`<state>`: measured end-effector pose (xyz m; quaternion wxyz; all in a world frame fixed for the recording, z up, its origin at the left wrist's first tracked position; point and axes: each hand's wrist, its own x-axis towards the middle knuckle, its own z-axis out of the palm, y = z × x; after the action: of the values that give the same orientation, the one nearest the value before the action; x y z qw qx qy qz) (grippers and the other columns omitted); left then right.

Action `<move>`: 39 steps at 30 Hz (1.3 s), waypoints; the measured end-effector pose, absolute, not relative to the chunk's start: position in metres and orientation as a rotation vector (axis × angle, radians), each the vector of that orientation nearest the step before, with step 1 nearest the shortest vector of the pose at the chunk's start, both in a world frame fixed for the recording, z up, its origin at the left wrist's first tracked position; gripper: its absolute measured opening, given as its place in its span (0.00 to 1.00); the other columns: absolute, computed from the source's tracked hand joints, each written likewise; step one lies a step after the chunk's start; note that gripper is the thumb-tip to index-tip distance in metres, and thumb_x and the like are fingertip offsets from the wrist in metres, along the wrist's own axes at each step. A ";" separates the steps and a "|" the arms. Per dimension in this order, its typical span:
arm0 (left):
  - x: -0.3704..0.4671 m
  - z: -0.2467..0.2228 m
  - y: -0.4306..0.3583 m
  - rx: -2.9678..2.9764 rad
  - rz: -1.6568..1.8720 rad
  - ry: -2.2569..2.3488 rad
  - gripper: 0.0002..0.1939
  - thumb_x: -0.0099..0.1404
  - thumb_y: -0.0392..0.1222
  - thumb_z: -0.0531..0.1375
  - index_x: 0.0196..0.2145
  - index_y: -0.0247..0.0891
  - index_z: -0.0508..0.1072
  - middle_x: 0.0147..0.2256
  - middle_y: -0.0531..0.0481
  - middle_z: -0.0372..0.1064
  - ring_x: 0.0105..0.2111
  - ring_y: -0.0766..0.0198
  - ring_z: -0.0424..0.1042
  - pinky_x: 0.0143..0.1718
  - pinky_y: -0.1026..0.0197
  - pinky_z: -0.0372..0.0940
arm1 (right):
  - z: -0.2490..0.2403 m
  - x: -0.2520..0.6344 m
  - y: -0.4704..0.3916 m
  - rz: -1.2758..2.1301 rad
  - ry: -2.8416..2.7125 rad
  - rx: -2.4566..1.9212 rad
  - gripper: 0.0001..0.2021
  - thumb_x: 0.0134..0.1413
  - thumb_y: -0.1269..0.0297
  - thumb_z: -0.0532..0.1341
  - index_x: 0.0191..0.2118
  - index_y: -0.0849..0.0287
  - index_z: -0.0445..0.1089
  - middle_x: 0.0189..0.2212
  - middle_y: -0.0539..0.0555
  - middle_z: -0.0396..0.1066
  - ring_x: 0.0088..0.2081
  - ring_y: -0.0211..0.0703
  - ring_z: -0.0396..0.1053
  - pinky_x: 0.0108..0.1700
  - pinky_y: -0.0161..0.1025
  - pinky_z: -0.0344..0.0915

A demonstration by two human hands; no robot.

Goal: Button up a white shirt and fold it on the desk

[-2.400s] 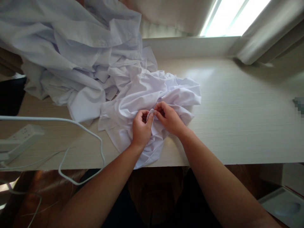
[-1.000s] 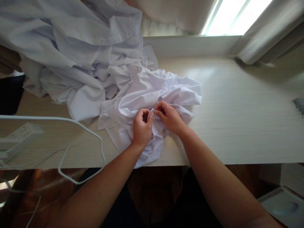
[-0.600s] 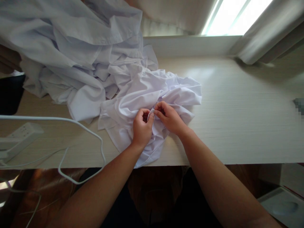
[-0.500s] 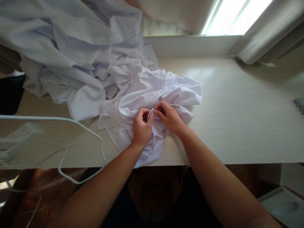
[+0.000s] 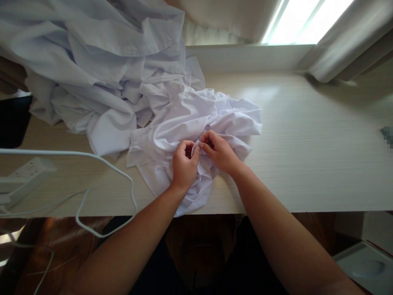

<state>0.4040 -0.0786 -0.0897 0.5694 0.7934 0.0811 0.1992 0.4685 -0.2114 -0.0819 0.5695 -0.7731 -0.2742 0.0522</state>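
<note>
Both hands on the white crumpled cloth garment (image 5: pixel 178 129). Left hand (image 5: pixel 185 166): thumb and fingers pinching 1 small raised fold. Right hand (image 5: pixel 218 152): thumb and fingertips closed on the same fold, right beside the left thumb. Garment lies bunched on the pale wood-grain table (image 5: pixel 307 159), lowest part reaching the near edge. 2 small clear buttons (image 5: pixel 186 94) visible toward its far side. Big heap of white rumpled fabric (image 5: pixel 92 61) at far left, touching the garment. White plastic power strip (image 5: pixel 32 174) on the table's left end; looped white cable (image 5: pixel 132 190) between it and left forearm, hanging past the edge.
</note>
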 end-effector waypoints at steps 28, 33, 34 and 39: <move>0.407 -0.089 -0.076 1.769 0.400 0.190 0.11 0.65 0.49 0.62 0.37 0.38 0.72 0.34 0.50 0.71 0.32 0.66 0.69 0.36 0.64 0.64 | -0.083 0.469 -0.213 0.131 -0.731 -1.838 0.02 0.62 0.67 0.54 0.40 0.55 0.62 0.35 0.50 0.68 0.36 0.41 0.65 0.41 0.38 0.62; 0.409 -0.089 -0.074 1.653 0.331 0.215 0.14 0.68 0.53 0.58 0.38 0.39 0.73 0.34 0.49 0.72 0.34 0.64 0.71 0.37 0.64 0.66 | -0.078 0.467 -0.213 0.072 -0.693 -1.773 0.02 0.63 0.67 0.53 0.40 0.55 0.62 0.34 0.50 0.65 0.37 0.41 0.63 0.43 0.39 0.62; 0.409 -0.089 -0.074 1.600 0.296 0.220 0.16 0.69 0.54 0.56 0.39 0.39 0.73 0.34 0.49 0.72 0.34 0.64 0.71 0.35 0.64 0.67 | -0.077 0.466 -0.213 0.068 -0.671 -1.757 0.02 0.64 0.67 0.53 0.40 0.54 0.62 0.34 0.50 0.64 0.36 0.41 0.62 0.42 0.39 0.62; 0.412 -0.088 -0.073 1.475 0.196 0.157 0.14 0.65 0.52 0.62 0.43 0.41 0.73 0.37 0.49 0.74 0.33 0.65 0.72 0.34 0.64 0.68 | -0.072 0.464 -0.213 0.105 -0.597 -1.666 0.02 0.65 0.64 0.54 0.39 0.54 0.62 0.32 0.49 0.60 0.34 0.40 0.60 0.39 0.38 0.62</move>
<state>0.4118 -0.0732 -0.0877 0.7329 0.6707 0.0715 0.0889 0.4636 -0.2130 -0.0719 0.6322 -0.7281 -0.2611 0.0458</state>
